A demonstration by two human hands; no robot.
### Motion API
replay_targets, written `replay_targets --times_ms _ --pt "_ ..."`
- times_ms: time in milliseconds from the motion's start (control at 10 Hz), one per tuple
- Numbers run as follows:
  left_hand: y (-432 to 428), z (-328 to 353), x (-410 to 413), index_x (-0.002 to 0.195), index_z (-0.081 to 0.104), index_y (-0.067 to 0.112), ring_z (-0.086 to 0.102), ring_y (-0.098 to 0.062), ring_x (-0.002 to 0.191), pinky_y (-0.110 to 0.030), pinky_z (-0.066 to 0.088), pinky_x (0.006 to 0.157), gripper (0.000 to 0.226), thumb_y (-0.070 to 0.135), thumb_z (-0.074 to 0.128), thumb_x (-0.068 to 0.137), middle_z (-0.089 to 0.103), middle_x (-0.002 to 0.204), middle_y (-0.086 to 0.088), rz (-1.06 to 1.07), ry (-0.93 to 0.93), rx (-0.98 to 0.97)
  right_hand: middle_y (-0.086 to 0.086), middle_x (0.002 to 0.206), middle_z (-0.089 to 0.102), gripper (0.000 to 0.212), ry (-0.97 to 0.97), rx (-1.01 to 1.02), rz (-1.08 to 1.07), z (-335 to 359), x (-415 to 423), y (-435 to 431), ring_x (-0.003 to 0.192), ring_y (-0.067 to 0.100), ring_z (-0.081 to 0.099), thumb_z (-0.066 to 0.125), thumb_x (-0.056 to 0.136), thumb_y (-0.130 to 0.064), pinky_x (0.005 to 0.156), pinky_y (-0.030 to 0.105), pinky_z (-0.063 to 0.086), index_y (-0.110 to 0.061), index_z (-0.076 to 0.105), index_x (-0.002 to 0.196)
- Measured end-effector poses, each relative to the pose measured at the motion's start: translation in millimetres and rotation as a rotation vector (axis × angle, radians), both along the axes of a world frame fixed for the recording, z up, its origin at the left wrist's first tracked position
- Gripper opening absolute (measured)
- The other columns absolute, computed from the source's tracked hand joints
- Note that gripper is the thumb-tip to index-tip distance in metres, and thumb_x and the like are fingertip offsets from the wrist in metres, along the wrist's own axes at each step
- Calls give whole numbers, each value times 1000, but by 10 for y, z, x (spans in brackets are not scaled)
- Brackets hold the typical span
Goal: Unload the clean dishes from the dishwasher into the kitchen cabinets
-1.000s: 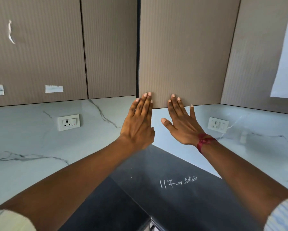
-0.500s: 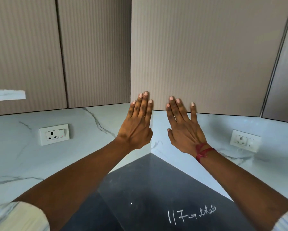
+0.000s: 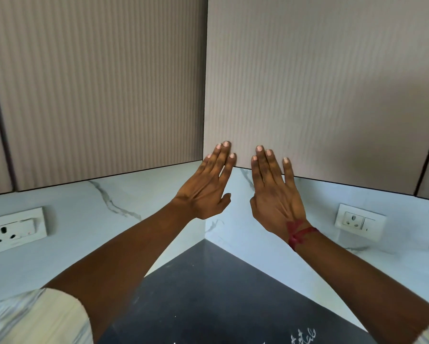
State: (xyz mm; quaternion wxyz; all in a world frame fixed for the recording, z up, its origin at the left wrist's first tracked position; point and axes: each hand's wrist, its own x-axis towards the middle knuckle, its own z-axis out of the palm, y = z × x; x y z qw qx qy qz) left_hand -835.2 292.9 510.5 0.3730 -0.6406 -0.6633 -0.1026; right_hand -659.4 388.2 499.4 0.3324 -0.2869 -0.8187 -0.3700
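Ribbed beige upper cabinet doors fill the top of the view, all closed. My left hand and my right hand are both raised with straight fingers, fingertips on the lower left corner of the corner cabinet door. A red thread circles my right wrist. Neither hand holds anything. No dishes and no dishwasher are in view.
Another closed cabinet door meets the first at the corner. The white marble backsplash carries a socket on the left and one on the right. A black countertop with chalk writing lies below my arms.
The view has moved closer to the corner and tilted up. Both hands stay flat at the cabinet door's lower edge, with the fingertips a little higher on it.
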Motion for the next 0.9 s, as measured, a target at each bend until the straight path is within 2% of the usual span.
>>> replay_targets --times_ms 300,400,600,800,900 --pt "573 -160 15 153 -5 3 -14 -33 149 -43 -1 121 85 47 35 92 -12 161 -20 -121 20 -2 18 161 -13 82 -13 -89 -152 -35 121 312 149 34 -13 40 90 -29 121 50 -2 -2 -5 153" --pt "675 -177 91 153 -4 2 -13 -33 149 -44 2 122 84 47 35 93 -12 161 -20 -158 10 -16 18 161 -11 81 -25 -90 -179 -28 181 347 149 34 -12 39 89 -26 121 49 -1 -1 -2 153" --pt "749 -178 454 154 -4 5 -13 -33 149 -47 4 122 80 46 32 96 -13 161 -20 -267 -65 38 19 161 -6 75 -33 -71 -215 -6 430 211 149 33 -7 21 89 -33 120 53 0 -1 1 154" --pt "695 -315 1237 155 -2 10 -9 -35 149 -52 7 121 74 47 25 97 -9 162 -19 -350 -188 160 18 162 -1 81 -53 2 -292 -88 1134 -85 150 33 -2 38 87 -35 120 55 5 -2 7 154" --pt "594 -380 1776 155 -2 11 -8 -35 149 -53 5 121 74 48 23 97 -8 162 -18 -416 -200 204 17 162 -1 80 6 10 -334 -85 1599 -324 150 34 -2 39 93 -41 120 55 2 -4 5 155"
